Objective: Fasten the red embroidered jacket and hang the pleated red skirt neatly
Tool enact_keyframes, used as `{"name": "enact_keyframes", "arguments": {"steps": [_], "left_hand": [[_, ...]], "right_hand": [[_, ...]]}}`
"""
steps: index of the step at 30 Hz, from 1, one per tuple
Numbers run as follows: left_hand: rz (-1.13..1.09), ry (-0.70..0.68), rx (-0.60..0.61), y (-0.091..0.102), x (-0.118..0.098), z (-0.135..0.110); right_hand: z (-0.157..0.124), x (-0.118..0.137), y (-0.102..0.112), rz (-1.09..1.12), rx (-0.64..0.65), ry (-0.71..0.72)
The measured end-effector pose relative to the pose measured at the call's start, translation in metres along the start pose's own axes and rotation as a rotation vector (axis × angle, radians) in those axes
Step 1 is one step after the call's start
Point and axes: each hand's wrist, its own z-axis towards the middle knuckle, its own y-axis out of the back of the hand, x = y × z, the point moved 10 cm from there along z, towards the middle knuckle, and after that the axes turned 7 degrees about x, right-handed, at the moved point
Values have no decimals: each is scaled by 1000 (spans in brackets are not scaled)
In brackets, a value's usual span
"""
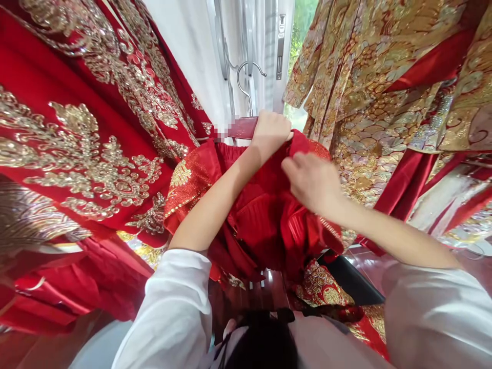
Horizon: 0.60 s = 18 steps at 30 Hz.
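Observation:
A red garment with gold embroidery (261, 220) hangs bunched from a dark red wooden hanger (242, 128) with a metal hook (248, 82). My left hand (269, 133) is closed around the hanger bar and the top of the garment. My right hand (313, 182) pinches the red cloth just right of and below the left hand, near the garment's shoulder. Both arms wear white sleeves.
A large red robe with gold embroidery (77, 143) hangs at the left. A gold and red brocade robe (384, 92) hangs at the right. Behind the hanger are a white wall and a window frame (280, 46). A dark wooden floor shows below.

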Motion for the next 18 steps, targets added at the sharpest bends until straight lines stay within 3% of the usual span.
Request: {"name": "enact_keyframes", "arguments": {"steps": [2, 4, 8, 11, 14, 16, 18], "left_hand": [[30, 69, -17, 1, 5, -2], [64, 88, -11, 2, 5, -5], [119, 67, 14, 5, 1, -11], [146, 58, 23, 7, 0, -16], [157, 60, 24, 8, 1, -17], [153, 68, 24, 7, 2, -16], [139, 78, 32, 6, 3, -15]], "right_hand": [[-9, 27, -41, -25, 94, 70], [-10, 36, -70, -18, 98, 71], [-6, 32, -93, 75, 58, 56], [-12, 6, -87, 329, -28, 18], [-31, -46, -77, 571, -288, -123], [-48, -72, -79, 610, -449, -167], [-58, -80, -93, 608, -484, -138]]}}
